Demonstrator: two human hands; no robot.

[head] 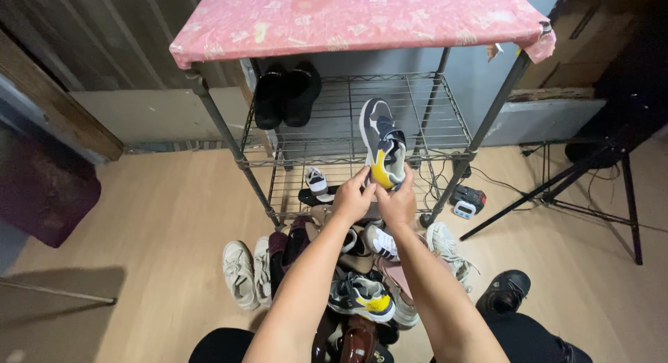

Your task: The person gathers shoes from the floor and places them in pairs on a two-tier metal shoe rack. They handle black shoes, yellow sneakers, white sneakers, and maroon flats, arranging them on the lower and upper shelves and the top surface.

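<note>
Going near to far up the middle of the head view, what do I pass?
Pile of mixed shoes on the floor → left hand and right hand → navy, grey and yellow sneaker they hold → grey wire shelf → pair of black shoes at its back → pink patterned cloth on top.

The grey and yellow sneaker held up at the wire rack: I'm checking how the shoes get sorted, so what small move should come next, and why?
Probably ease the grey and yellow sneaker forward and set it down on the wire shelf. Both hands, left hand and right hand, hold its heel end at shelf height, the wire there looks bare, and black shoes already sit further left.
</note>
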